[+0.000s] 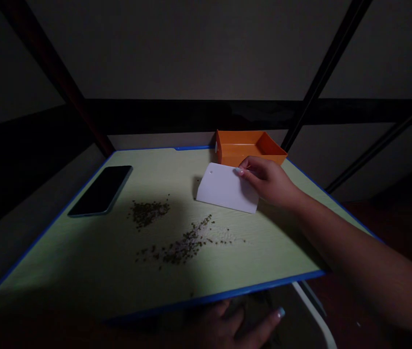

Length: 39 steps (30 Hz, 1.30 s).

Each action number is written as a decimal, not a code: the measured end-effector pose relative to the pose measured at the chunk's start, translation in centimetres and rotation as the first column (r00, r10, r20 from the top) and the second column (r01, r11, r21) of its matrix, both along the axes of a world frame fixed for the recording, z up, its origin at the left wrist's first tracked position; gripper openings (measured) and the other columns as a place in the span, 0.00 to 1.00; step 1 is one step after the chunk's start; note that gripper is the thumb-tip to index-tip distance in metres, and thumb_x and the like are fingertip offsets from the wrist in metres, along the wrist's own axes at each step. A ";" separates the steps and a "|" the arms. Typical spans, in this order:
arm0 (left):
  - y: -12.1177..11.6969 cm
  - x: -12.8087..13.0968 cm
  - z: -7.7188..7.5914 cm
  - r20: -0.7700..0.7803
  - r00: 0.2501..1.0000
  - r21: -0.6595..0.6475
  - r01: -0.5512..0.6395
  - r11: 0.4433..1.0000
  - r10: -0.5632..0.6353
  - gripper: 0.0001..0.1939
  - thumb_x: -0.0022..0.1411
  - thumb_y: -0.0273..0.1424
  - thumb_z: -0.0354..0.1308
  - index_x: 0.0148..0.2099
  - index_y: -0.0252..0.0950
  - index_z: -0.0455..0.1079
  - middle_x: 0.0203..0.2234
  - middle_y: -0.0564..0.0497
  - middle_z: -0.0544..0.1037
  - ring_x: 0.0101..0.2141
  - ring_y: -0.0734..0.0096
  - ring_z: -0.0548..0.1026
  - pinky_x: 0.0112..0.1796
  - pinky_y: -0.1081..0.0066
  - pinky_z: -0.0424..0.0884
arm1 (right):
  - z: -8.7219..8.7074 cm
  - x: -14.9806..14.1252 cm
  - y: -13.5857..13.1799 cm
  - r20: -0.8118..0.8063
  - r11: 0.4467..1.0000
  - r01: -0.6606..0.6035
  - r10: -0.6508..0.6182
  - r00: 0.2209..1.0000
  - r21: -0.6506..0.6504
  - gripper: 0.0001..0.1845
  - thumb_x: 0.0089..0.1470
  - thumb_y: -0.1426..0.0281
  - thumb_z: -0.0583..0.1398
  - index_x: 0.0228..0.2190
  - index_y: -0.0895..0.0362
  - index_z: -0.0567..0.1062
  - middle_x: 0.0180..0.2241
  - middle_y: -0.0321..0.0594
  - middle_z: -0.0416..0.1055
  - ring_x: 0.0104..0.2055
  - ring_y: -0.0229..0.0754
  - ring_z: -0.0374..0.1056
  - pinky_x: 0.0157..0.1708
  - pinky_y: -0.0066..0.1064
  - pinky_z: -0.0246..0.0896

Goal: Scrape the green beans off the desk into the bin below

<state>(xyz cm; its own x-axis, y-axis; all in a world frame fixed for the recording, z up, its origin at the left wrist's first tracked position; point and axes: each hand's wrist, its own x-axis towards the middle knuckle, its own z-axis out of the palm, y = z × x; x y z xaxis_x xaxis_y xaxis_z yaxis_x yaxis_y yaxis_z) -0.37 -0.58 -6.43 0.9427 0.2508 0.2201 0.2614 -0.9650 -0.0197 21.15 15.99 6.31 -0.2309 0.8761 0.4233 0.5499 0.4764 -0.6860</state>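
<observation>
My right hand (269, 179) pinches the upper right edge of a white dough scraper (225, 188), a flat plate with a small hole in one corner. The scraper is tilted over the table, just in front of the orange tray. Dark, small grains lie to its left and below it: one compact pile (148, 213) and one longer scattered strip (184, 245) mixed with pale grains. My left hand (235, 325) is low in the dark below the table's front edge, its fingers spread, with nothing visible in them.
A light green table (92, 261) with a blue rim carries everything. At its back right stands an orange open tray (240, 150). A phone (102, 190) with a dark screen lies at the left. Behind the table is a wall with dark bars.
</observation>
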 end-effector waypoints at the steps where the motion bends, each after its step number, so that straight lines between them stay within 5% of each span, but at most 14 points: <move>1: -0.1 0.1 0.0 0.027 0.998 0.015 -0.048 0.999 0.048 0.31 0.75 0.45 0.40 0.73 0.38 0.45 0.46 0.47 0.81 0.42 0.63 0.80 0.44 0.67 0.74 | -0.1 -0.1 0.0 0.023 1.000 -0.006 0.006 1.000 -0.012 0.13 0.57 0.61 0.58 0.28 0.58 0.69 0.26 0.38 0.67 0.28 0.37 0.59 0.28 0.29 0.50; 5: -0.6 0.4 -0.6 0.095 0.982 -0.009 -0.164 0.986 0.165 0.36 0.73 0.50 0.43 0.74 0.43 0.38 0.41 0.49 0.82 0.40 0.64 0.80 0.43 0.68 0.74 | -0.5 -0.7 -0.4 0.049 0.996 -0.064 0.067 0.997 -0.070 0.14 0.58 0.60 0.57 0.29 0.58 0.69 0.25 0.37 0.65 0.27 0.37 0.58 0.28 0.30 0.49; 16: -1.1 0.3 -1.3 0.167 0.959 0.062 -0.242 0.968 0.229 0.37 0.72 0.51 0.43 0.74 0.43 0.37 0.35 0.52 0.82 0.36 0.63 0.79 0.40 0.69 0.73 | -0.6 -1.4 -1.6 -0.086 0.934 -0.296 0.284 0.955 -0.201 0.22 0.57 0.51 0.59 0.28 0.59 0.70 0.22 0.32 0.60 0.24 0.33 0.53 0.25 0.28 0.46; 24: -0.3 0.0 0.0 0.135 0.986 0.028 -0.098 0.995 0.093 0.29 0.77 0.40 0.35 0.74 0.36 0.42 0.37 0.49 0.82 0.39 0.65 0.78 0.44 0.68 0.71 | 0.7 -0.4 -1.7 -0.163 0.938 -0.304 0.277 0.947 -0.166 0.24 0.54 0.50 0.62 0.27 0.59 0.70 0.22 0.33 0.61 0.24 0.32 0.54 0.22 0.27 0.46; 33: -1.8 0.9 -1.4 0.094 0.961 0.003 -0.261 0.965 0.260 0.32 0.71 0.45 0.49 0.72 0.50 0.46 0.34 0.56 0.82 0.36 0.63 0.80 0.36 0.69 0.73 | 0.7 -1.5 -4.4 -0.251 0.731 -0.518 0.454 0.855 -0.444 0.16 0.59 0.58 0.61 0.31 0.58 0.69 0.18 0.28 0.58 0.20 0.30 0.52 0.19 0.24 0.45; 39: -1.5 0.9 -1.3 0.089 0.979 -0.005 -0.186 0.982 0.186 0.28 0.75 0.40 0.43 0.73 0.43 0.47 0.35 0.54 0.82 0.34 0.66 0.80 0.36 0.70 0.73 | 0.2 -2.3 -5.4 -0.195 0.664 -0.557 0.540 0.819 -0.499 0.12 0.61 0.61 0.59 0.32 0.58 0.70 0.19 0.27 0.55 0.20 0.30 0.52 0.19 0.23 0.45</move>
<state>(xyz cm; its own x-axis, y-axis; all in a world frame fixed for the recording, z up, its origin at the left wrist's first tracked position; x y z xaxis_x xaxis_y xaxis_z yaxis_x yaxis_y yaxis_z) 0.49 -2.08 -7.72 0.8563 0.4191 0.3018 0.4373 -0.8993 0.0081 18.84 10.61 6.53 -0.7360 0.6761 -0.0347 0.2813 0.2587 -0.9241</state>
